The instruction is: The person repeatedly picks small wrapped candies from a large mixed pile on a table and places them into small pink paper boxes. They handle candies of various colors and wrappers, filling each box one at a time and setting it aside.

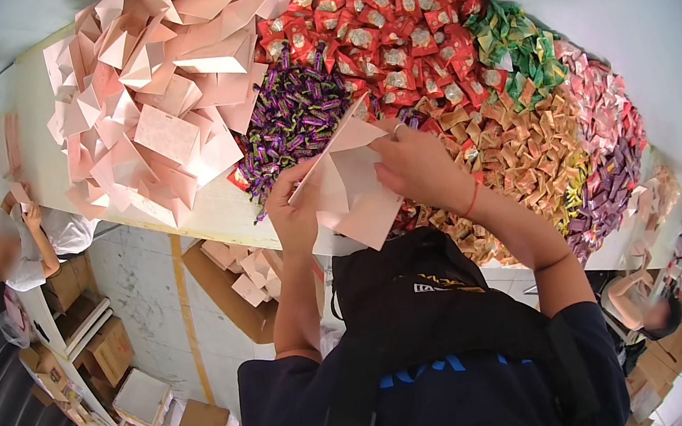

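- I see a pink paper pouch (351,180) held between my left hand (294,211) and right hand (416,167).
- Pink folded pouches (161,90) are piled on the counter (30,110), beside the red sachets (378,24) and purple sweets (290,118).
- Brown cardboard boxes (112,347) stand on the floor at left.

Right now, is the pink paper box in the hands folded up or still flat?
Partly folded: the pink paper box shows angled panels and creases between the left hand and right hand, not yet a closed box.

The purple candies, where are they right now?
In the head view the purple candies lie on the table, between the pink paper boxes on their left and the red candies on their right.
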Tool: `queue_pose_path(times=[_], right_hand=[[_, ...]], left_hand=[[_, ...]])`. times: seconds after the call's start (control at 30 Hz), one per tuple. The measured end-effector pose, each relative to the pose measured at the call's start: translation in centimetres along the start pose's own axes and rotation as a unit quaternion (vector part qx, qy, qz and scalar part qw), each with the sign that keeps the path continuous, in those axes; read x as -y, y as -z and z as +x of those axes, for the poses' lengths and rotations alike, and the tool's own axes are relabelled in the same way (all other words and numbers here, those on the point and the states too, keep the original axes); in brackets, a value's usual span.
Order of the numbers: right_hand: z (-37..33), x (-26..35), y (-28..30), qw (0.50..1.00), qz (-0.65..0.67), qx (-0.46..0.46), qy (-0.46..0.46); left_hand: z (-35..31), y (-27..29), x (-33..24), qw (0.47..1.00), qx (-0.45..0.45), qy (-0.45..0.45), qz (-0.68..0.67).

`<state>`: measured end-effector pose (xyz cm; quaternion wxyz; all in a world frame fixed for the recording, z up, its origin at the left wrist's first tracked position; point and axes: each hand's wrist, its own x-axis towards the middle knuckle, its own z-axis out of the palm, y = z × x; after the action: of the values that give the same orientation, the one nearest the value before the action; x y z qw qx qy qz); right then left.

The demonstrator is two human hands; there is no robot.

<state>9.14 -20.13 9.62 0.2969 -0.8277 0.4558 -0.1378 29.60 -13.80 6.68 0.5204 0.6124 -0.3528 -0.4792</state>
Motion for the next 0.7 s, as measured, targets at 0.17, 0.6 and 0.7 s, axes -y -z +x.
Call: queue_pose_path(times=[0.17, 0.6, 0.7], right_hand=[[-1.6, -1.6, -4.9, 0.99, -0.065, 0.089, -0.085], [0.7, -3.7, -8.5, 0.936, 0.347, -0.045, 0.045], [4.8, -7.8, -11.0, 0.962, 0.247, -0.074, -0.09]], left_hand=[[-3.8, -0.3, 1.3, 0.896, -0.163, -0.304, 0.28], [-4.4, 0.8, 6.2, 0.78, 0.386, -0.101, 0.482], [-4.5, 0.2, 5.0, 0.815, 0.377, 0.065, 0.435]])
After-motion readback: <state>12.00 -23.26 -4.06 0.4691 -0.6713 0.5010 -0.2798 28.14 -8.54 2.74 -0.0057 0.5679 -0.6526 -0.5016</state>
